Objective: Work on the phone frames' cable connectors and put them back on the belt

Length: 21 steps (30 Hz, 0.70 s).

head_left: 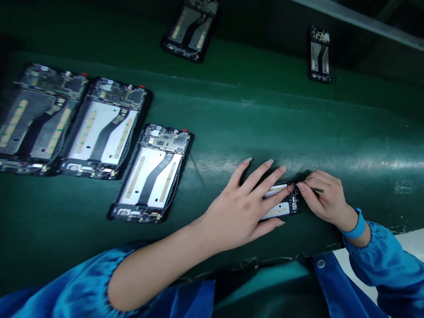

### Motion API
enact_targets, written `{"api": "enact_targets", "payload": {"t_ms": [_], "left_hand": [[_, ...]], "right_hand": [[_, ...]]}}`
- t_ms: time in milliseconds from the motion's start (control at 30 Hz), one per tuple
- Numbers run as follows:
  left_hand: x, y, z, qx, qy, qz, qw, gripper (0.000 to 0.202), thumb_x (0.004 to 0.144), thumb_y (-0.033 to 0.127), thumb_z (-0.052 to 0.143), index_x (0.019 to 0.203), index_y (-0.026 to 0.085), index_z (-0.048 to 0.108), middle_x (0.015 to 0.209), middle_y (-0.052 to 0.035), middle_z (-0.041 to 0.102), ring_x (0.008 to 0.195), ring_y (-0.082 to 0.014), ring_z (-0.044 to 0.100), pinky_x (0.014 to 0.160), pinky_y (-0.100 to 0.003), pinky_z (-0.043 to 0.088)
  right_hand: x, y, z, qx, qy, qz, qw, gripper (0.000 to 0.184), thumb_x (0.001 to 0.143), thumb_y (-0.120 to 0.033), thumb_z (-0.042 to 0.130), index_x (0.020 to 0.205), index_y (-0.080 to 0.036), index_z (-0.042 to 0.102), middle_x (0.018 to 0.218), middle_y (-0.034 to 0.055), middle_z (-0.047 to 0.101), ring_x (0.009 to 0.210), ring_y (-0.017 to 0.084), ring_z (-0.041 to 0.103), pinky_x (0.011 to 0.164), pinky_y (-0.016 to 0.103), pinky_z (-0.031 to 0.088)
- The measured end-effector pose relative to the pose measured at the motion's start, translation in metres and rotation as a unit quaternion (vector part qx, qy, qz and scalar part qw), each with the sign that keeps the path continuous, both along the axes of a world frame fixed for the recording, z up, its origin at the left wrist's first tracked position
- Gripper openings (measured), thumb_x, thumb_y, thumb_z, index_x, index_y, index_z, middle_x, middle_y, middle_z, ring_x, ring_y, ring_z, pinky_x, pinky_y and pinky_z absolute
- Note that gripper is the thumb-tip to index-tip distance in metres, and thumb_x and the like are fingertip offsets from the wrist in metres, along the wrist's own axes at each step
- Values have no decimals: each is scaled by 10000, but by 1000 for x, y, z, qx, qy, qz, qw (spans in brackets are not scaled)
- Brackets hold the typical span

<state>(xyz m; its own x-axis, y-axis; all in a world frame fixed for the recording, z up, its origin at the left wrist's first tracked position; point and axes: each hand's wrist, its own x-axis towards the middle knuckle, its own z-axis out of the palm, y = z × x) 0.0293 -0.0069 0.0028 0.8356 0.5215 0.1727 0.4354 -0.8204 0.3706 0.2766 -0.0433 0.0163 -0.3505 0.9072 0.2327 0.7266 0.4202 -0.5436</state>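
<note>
An opened phone (293,204) lies sideways on the green bench near its front edge. My left hand (253,198) rests over it with fingers spread, covering most of its body. Between the fingers, parts of its pale inner plate show. At the phone's right end, my right hand (326,196) pinches a thin dark tool, perhaps tweezers (317,190), with its tip at the phone's upper right corner. The tip is too small to make out clearly. A blue band circles my right wrist.
Three opened phones stand in a row to the left: one (154,176) nearest my left arm, another (104,132) beyond it, and a third (39,119) at the far left. Further back lie two more phones (190,33) (320,57), under a pale rail (361,22).
</note>
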Motion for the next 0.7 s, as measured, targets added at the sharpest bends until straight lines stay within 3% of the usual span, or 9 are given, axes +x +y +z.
{"api": "enact_targets", "payload": {"t_ms": [100,200,300,400,533,600,700], "left_hand": [[1,0,0,-8,-6,2,1000,564,980,563,545,1458,266,578,1581,-139,466,1459,-415,398,1176,-675,272],[2,1,1,-23,-13,15,1000,526,952,548,572,1387,261,643,1447,-158,574,1442,-428,409,1155,-700,289],[1,6,4,-34,-12,22,999,504,923,527,594,1349,269,673,1338,-164,618,1439,-435,407,1149,-721,287],[0,10,9,-31,5,-5,999,495,953,471,564,1402,275,637,1416,-159,582,1460,-433,386,1165,-715,277],[3,3,8,12,1,4,1000,552,983,569,508,1415,247,627,1556,-135,494,1484,-434,355,1198,-707,220],[7,-4,4,31,-1,19,999,596,976,624,509,1413,236,626,1550,-123,510,1461,-418,393,1207,-679,225],[11,-11,-2,38,9,24,999,592,975,609,534,1443,251,596,1520,-120,542,1438,-400,427,1196,-641,256]], "right_hand": [[-1,2,1,-28,12,-21,999,273,1011,-190,565,739,-191,580,665,26,590,617,157,530,615,317,425],[0,9,3,-106,38,-86,990,338,1022,-243,558,689,-198,582,618,4,568,575,145,537,590,309,411],[2,18,7,-168,90,-127,973,287,1032,-266,539,783,-202,665,752,23,691,655,154,626,635,302,457],[1,20,15,-178,89,-87,976,248,1049,-263,493,952,-213,716,983,50,758,886,192,694,798,332,500],[-4,13,23,-153,-21,-38,987,301,1058,-249,444,900,-199,696,851,52,734,805,212,654,816,391,467],[-4,9,23,-143,-32,-49,988,332,1053,-237,435,819,-198,668,780,47,698,756,209,620,795,396,449],[4,5,23,-151,41,-99,983,326,1048,-236,444,804,-203,657,861,49,699,865,208,639,856,382,447]]}}
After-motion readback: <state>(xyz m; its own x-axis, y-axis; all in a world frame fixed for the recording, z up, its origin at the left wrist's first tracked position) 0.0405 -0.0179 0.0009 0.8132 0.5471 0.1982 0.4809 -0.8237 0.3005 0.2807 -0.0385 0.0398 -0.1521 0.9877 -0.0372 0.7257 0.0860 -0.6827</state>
